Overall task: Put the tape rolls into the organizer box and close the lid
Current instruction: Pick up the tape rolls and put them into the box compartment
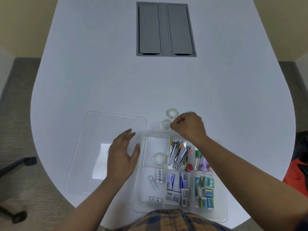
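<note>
A clear organizer box [141, 165] sits at the near edge of the white table. One clear tape roll [159, 158] lies in its far-left compartment. Just beyond the box's far rim, my right hand [189, 126] pinches a second tape roll [165, 125] at its right side. A third tape roll [172, 113] lies on the table a little farther away. The clear lid [100, 130] lies flat to the left of the box. My left hand [122, 155] rests over the lid's right part, fingers spread, holding nothing.
The box's other compartments hold batteries [157, 178], staplers [178, 155], staple boxes [177, 184] and small blue packets [205, 189]. A grey cable hatch [165, 29] is set into the table's far middle. A chair base [15, 164] stands at the left on the floor.
</note>
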Available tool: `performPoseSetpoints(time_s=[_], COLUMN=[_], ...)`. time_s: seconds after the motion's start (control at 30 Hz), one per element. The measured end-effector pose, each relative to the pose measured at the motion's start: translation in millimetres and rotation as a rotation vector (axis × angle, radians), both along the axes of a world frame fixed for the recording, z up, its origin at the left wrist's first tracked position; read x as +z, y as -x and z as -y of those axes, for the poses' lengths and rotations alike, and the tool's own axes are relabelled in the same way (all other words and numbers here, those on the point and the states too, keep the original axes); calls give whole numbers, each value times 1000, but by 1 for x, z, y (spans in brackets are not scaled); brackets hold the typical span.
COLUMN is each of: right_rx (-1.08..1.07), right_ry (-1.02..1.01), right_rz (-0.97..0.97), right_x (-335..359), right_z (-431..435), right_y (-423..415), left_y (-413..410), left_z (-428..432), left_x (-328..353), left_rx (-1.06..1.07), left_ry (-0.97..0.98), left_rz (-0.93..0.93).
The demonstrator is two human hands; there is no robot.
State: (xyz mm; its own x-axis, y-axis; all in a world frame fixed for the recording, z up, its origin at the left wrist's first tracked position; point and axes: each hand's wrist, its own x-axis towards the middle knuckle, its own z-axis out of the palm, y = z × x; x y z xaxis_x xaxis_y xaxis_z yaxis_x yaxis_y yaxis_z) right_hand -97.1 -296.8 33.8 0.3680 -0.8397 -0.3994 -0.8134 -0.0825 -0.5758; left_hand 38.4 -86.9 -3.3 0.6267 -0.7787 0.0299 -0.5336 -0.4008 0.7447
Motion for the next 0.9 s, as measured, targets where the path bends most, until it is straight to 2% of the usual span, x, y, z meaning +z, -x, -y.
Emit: performPoseSetpoints(time_s=[0.07, 0.23, 0.37, 0.47, 0.6, 0.8, 0.9], right_rx=[79, 193, 235, 247, 212, 146, 176], right_ry=[-18, -72, -126, -135, -78, 80, 179], right_rz=[-14, 8, 17, 50, 49, 41, 0], right_x=[3, 5, 2, -2, -7, -11, -16], right_z=[-17, -47, -52, -46, -37, -16, -8], right_y=[3, 4, 7, 12, 21, 34, 41], left_y=[7, 18, 22, 23, 26, 36, 39], left_z=[12, 34, 37, 36, 39, 50, 54], left_x=[14, 25, 19, 13, 3, 3, 5], left_rx=[-48, -280, -308, -284, -351, -565, -611], left_ry=[35, -111, -194, -236, -409, -640, -698], left_rz=[-55, 53, 148, 126, 179, 445, 509])
